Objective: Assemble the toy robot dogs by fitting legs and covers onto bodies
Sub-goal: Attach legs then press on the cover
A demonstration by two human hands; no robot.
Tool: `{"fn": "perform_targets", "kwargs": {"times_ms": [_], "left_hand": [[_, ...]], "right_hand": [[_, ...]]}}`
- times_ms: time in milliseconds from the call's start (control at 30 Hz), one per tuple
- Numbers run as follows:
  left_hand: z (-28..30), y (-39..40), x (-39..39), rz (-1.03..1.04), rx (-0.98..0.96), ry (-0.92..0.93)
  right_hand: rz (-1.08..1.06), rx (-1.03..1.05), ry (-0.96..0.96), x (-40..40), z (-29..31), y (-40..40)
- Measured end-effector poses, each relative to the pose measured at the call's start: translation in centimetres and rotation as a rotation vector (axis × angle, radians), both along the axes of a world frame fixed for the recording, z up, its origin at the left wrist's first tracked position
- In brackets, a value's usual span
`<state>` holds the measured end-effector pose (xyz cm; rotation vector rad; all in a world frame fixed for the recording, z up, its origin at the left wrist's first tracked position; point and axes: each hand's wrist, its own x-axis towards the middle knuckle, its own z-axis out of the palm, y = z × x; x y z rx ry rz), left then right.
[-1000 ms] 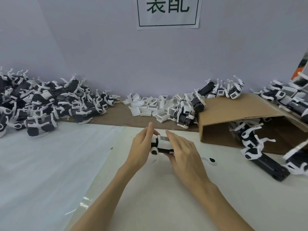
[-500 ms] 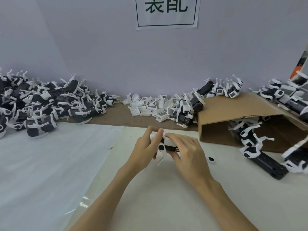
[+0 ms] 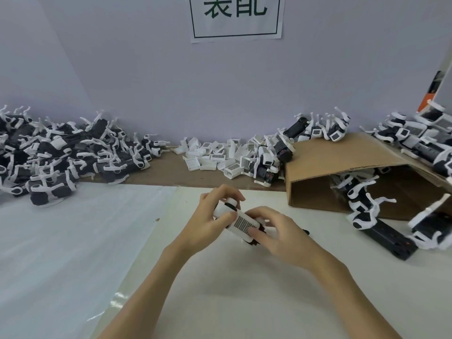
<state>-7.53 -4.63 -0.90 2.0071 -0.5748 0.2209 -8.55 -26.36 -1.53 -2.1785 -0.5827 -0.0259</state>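
Both hands hold one toy robot dog (image 3: 241, 222) just above the white table, near its middle. Its white cover with a dark grille faces up and its black body shows at the lower right. My left hand (image 3: 210, 222) grips the dog's left end, fingers curled over the top and thumb along the cover's edge. My right hand (image 3: 276, 234) grips the right end, thumb pressing on the cover. The dog's underside and legs are mostly hidden by my fingers.
A heap of black-and-white dogs (image 3: 63, 155) lies at the back left. Loose white covers (image 3: 215, 157) are piled at the back centre. A cardboard box (image 3: 342, 165) on its side holds more dogs on the right, and several (image 3: 381, 231) spill onto the table.
The dog has been turned in my hands: earlier a leg and its side faced me, now the grilled cover faces up. Both hands have shifted slightly right and closer to me.
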Motion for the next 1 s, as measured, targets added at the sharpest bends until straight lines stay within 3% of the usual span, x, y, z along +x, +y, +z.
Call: {"fn": "perform_targets", "kwargs": {"times_ms": [133, 200, 400, 467, 567, 633, 800, 1000], "left_hand": [[-0.2, 1.1, 0.6, 0.067, 0.331, -0.371], [-0.4, 1.8, 1.2, 0.079, 0.438, -0.433], [-0.6, 0.9, 1.3, 0.073, 0.386, -0.44], [-0.5, 0.7, 1.2, 0.12, 0.319, -0.364], [0.3, 0.4, 0.7, 0.1, -0.006, 0.084], [0.3, 0.3, 0.9, 0.069, -0.106, 0.263], [0.3, 0.6, 0.8, 0.028, -0.129, 0.268], [0.1, -0.4, 0.6, 0.065, -0.188, 0.222]], "right_hand": [[-0.09, -0.093, -0.235, 0.0, -0.6, 0.6], [-0.102, -0.101, -0.314, 0.0, -0.6, 0.8], [-0.11, -0.139, -0.364, 0.3, -0.3, 0.0], [-0.096, -0.033, -0.38, 0.1, -0.2, 0.3], [-0.093, -0.011, -0.39, -0.5, 0.0, 1.2], [-0.169, -0.077, -0.441, -0.6, -0.3, 1.8], [-0.346, -0.096, -0.357, -0.4, -0.8, 1.2], [-0.367, -0.058, -0.219, 0.0, -0.7, 0.2]]}}
